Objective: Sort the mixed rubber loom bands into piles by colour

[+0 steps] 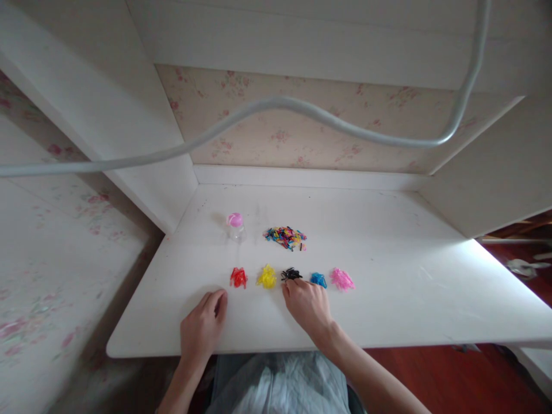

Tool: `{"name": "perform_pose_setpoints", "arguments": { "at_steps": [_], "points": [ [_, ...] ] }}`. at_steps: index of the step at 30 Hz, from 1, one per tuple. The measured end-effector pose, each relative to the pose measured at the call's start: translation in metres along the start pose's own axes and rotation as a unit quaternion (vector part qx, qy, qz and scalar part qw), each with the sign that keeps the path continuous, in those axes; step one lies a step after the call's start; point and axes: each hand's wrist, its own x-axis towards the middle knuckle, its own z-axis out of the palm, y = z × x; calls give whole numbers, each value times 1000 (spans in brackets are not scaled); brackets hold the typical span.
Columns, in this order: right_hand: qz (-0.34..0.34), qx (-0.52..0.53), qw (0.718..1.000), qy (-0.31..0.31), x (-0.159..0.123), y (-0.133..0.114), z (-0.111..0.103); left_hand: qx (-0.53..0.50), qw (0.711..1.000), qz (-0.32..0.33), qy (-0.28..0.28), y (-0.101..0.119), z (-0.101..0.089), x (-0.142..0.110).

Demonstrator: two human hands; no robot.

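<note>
My right hand (pixel 308 302) is at the near edge of a small pile of black rubber bands (pixel 290 272). Its fingers are closed and bent down; whatever is between the fingertips is hidden behind the hand. My left hand (pixel 202 323) rests loosely curled on the desk, just below the red rubber bands (pixel 238 278), with nothing visible in it. Yellow bands (pixel 267 276) lie between the red and black piles. Blue bands (pixel 318 279) and pink bands (pixel 342 279) lie to the right, the blue partly behind my right hand. Farther back is a mixed-colour heap of bands (pixel 284 236).
A small clear jar with a pink lid (pixel 235 221) stands left of the mixed heap. All of it is on a white desk (pixel 401 276) with side panels and a back wall in floral paper. A pale cable (pixel 276 103) crosses the view above the desk.
</note>
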Motion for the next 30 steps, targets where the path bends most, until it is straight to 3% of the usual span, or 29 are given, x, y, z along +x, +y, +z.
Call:
{"name": "perform_pose_setpoints", "arguments": {
  "at_steps": [8, 13, 16, 20, 25, 30],
  "points": [
    [-13, 72, 997, 8, -17, -7, 2, -8, 1000, -7, -11, -2, -1, 0],
    [23, 103, 992, 73, -43, 19, 10, -91, 994, -59, -12, 2, -6, 12],
    [45, 112, 986, 114, -58, 43, 18, -139, 989, -30, -41, 24, -11, 23],
    [69, 123, 980, 138, -72, 67, 31, -143, 983, 62, -97, 76, -13, 42],
    [41, 127, 981, 140, -75, 72, 41, -97, 977, 141, -124, 133, -1, 75],
    [55, 127, 982, 132, -73, 72, 39, -21, 974, 179, -139, 163, 22, 106]
  ]
}}
